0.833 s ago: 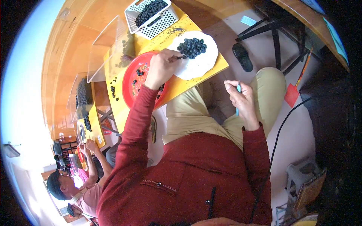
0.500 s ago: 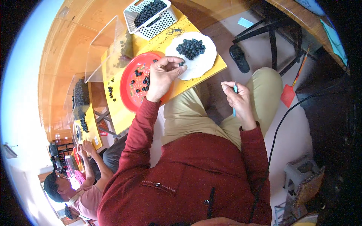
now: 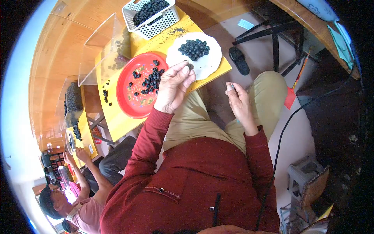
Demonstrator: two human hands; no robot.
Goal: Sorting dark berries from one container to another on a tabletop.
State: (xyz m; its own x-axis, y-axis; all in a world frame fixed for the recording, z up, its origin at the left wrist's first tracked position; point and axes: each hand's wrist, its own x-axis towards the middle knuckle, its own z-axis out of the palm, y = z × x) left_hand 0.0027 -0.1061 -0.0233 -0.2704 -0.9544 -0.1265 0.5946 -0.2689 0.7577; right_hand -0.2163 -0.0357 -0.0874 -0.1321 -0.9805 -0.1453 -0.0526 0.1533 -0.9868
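Observation:
My left hand (image 3: 176, 85) is raised by the near edge of the white plate (image 3: 213, 62), pinching one dark blueberry (image 3: 190, 66) between thumb and fingertips. A pile of blueberries (image 3: 194, 50) rests on that plate. Partly behind my left hand, the red tray (image 3: 125, 102) holds loose blueberries (image 3: 151, 81). Over my lap, apart from the table, my right hand (image 3: 240, 102) is closed around a thin light-blue pen-like tool. Its narrow tip shows above the thumb; most of the shaft is hidden by the fingers.
A white perforated basket (image 3: 163, 24) heaped with blueberries stands at the yellow table's (image 3: 117, 130) far end. Clear panels (image 3: 102, 50) rise on the left. A co-worker (image 3: 83, 202) sits at another table. A slipper (image 3: 239, 61), red fly swatter (image 3: 290, 98) and black cable (image 3: 283, 146) are at right.
My left hand has turned and shifted slightly right and down, still pinching a blueberry, uncovering more of the red tray. My right hand has rotated, so less of the blue tool shows.

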